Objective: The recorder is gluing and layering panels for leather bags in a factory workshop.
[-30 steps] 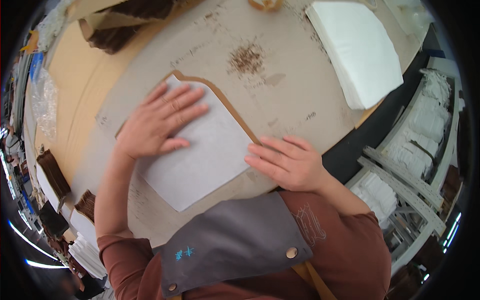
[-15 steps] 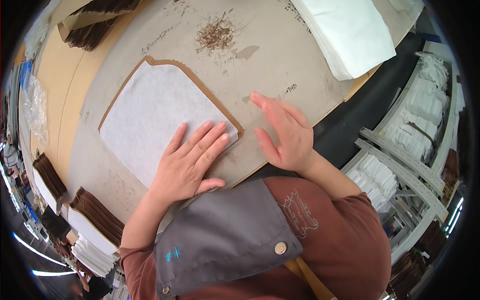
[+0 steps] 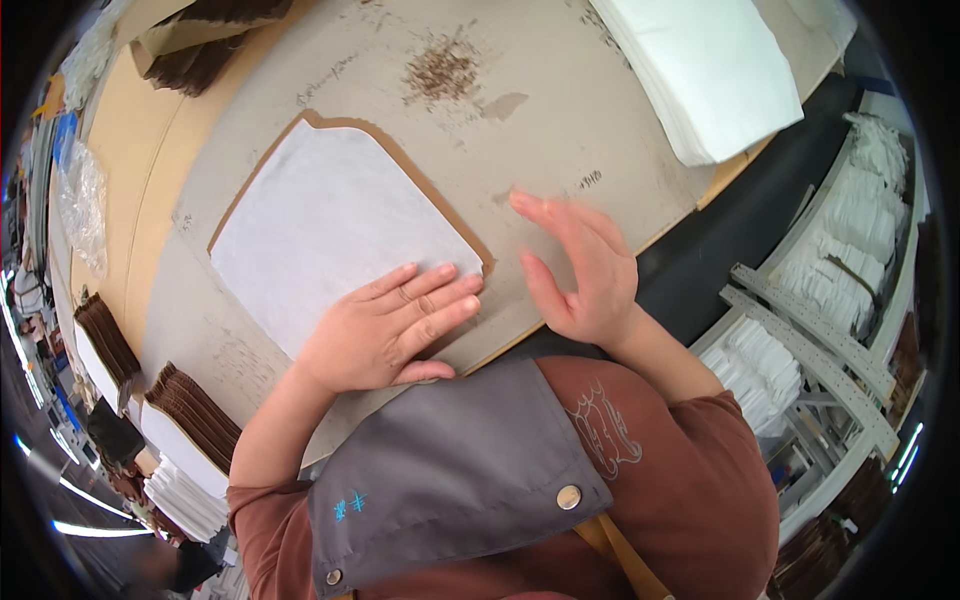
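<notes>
Sheet [image 3: 325,215], white and roughly five-sided, lies flat just ahead of the left hand [image 3: 390,330] and reaches out to that hand's left. Brown piece [image 3: 405,165] beneath it, showing only as a narrow border along the edges away from the hand — thin on the left, wider on the right.

Left hand palm down on the sheet's near part, fingers extended and slightly spread, tips by the sheet's right corner, thumb set apart toward the body. Grasps nothing; how hard it presses is unclear.

Right hand [image 3: 580,265] just right of the left fingertips, apart from the sheet. Released, nothing in it: thumb spread away from loosely curved fingers, the fingertips a little blurred. Whether its lower edge touches the grey board [image 3: 530,140] is unclear.

Farther out from the left hand, beyond the sheet: scatter of brown shreds [image 3: 442,72] on the board. Ahead of the right hand and to its right: thick stack of white sheets [image 3: 705,75].

Well left of the left hand: clear plastic [image 3: 82,210], plus two brown-and-white stacks [image 3: 200,415], the nearer one left of the forearm. Far ahead and left: brown bundle [image 3: 205,45].

Well right of the right hand — metal rack [image 3: 815,350] with white bundles [image 3: 840,235]. Grey apron [image 3: 450,470] just below both hands, bodyward.
</notes>
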`<state>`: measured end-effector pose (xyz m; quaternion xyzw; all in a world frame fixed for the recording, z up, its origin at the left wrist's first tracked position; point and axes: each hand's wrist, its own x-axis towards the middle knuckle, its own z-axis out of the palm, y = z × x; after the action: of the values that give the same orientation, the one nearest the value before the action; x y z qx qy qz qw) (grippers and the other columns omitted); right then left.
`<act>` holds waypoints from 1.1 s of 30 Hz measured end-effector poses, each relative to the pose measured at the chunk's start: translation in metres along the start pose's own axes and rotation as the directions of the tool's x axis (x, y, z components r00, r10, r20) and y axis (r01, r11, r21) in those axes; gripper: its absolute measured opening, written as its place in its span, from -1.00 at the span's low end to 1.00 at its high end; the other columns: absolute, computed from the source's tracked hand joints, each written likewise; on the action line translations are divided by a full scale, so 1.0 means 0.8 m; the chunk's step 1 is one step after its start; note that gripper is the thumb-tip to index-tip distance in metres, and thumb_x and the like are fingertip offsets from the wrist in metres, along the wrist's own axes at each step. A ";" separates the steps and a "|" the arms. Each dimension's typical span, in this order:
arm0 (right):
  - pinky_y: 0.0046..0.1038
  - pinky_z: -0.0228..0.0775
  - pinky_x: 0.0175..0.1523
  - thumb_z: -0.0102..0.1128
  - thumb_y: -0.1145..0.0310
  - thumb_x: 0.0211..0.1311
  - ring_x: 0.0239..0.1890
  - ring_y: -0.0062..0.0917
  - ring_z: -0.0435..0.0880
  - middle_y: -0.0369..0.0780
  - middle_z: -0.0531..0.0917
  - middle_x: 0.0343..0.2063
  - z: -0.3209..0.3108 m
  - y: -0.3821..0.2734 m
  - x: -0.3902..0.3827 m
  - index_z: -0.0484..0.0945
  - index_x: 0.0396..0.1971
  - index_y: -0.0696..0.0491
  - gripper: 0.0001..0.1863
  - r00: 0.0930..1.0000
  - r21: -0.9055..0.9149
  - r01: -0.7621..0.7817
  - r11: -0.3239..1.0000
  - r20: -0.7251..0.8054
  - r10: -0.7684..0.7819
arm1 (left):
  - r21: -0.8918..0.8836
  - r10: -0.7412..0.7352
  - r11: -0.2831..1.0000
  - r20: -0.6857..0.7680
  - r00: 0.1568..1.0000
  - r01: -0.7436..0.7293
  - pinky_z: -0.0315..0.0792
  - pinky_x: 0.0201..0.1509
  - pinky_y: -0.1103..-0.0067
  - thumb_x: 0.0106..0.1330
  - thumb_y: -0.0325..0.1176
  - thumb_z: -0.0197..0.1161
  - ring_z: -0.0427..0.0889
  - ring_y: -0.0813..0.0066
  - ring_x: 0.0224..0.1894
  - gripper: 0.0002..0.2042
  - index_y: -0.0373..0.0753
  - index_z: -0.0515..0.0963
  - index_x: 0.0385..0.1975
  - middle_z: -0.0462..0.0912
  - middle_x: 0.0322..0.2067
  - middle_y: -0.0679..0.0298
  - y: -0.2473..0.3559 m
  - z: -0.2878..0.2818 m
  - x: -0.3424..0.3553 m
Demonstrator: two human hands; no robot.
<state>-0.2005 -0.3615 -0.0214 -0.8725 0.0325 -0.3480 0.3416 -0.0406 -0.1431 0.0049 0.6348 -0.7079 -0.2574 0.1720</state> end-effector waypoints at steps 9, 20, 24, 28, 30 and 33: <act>-0.36 0.47 0.13 0.30 0.53 0.14 -0.01 -0.29 0.69 -0.14 0.70 0.05 -0.010 -0.015 0.018 0.50 0.16 0.21 -0.48 0.966 -0.059 -0.081 0.995 0.241 0.093 | -0.156 0.126 0.976 -0.164 0.978 -0.152 0.33 0.41 0.26 0.44 -0.03 0.18 0.45 0.22 0.36 -0.43 -0.13 0.33 0.37 0.42 0.36 0.15 -0.007 -0.004 -0.018; -0.11 0.00 0.50 0.16 -0.15 0.31 0.55 -0.29 0.06 -0.08 0.10 0.52 0.078 -0.042 0.140 0.12 0.48 0.10 -0.09 0.644 -0.087 0.252 0.964 0.758 -0.100 | -0.068 -0.669 0.618 -0.569 0.478 0.783 0.00 0.54 0.14 0.39 -0.15 0.17 0.13 0.06 0.52 -0.27 -0.32 0.10 0.49 0.16 0.48 0.03 -0.018 -0.002 -0.119; -0.11 -0.04 0.52 0.15 -0.19 0.29 0.56 -0.32 0.05 -0.09 0.13 0.51 0.162 -0.070 0.145 0.12 0.48 0.10 -0.06 0.575 0.080 0.344 0.936 0.770 -0.277 | -0.113 -0.720 0.577 -0.537 0.440 0.809 -0.05 0.55 0.11 0.34 -0.13 0.20 0.09 0.03 0.54 -0.21 -0.34 0.06 0.49 0.11 0.50 0.01 -0.022 0.003 -0.133; -0.10 -0.04 0.52 0.13 -0.25 0.26 0.56 -0.34 0.04 -0.11 0.10 0.52 0.216 -0.074 0.143 0.11 0.48 0.10 -0.03 0.543 0.113 0.313 0.943 0.793 -0.275 | -0.189 -0.756 0.575 -0.496 0.428 0.796 -0.07 0.55 0.10 0.32 -0.09 0.21 0.08 -0.01 0.54 -0.15 -0.40 0.00 0.49 0.12 0.49 -0.01 -0.027 0.016 -0.139; -0.10 -0.07 0.53 0.12 -0.28 0.25 0.56 -0.34 0.05 -0.10 0.08 0.52 0.212 -0.065 0.146 0.09 0.48 0.12 0.00 0.499 0.071 0.335 0.939 0.832 -0.241 | -0.180 -0.733 0.590 -0.528 0.429 0.787 -0.06 0.54 0.09 0.32 -0.08 0.21 0.08 0.00 0.54 -0.14 -0.41 -0.01 0.49 0.12 0.49 -0.02 -0.027 0.021 -0.141; -0.09 -0.12 0.54 0.13 -0.30 0.23 0.56 -0.32 0.05 -0.08 0.08 0.52 0.189 -0.056 0.146 0.09 0.47 0.15 0.03 0.525 -0.025 0.343 0.939 0.834 -0.170 | -0.167 -0.716 0.605 -0.542 0.440 0.778 -0.06 0.54 0.08 0.32 -0.06 0.21 0.09 0.01 0.54 -0.13 -0.42 -0.02 0.49 0.12 0.49 -0.03 -0.027 0.018 -0.144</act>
<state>-0.0253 -0.2749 -0.0047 -0.9558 -0.2268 0.0556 0.1788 -0.0156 -0.0289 -0.0097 0.9342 -0.2832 -0.0704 0.2050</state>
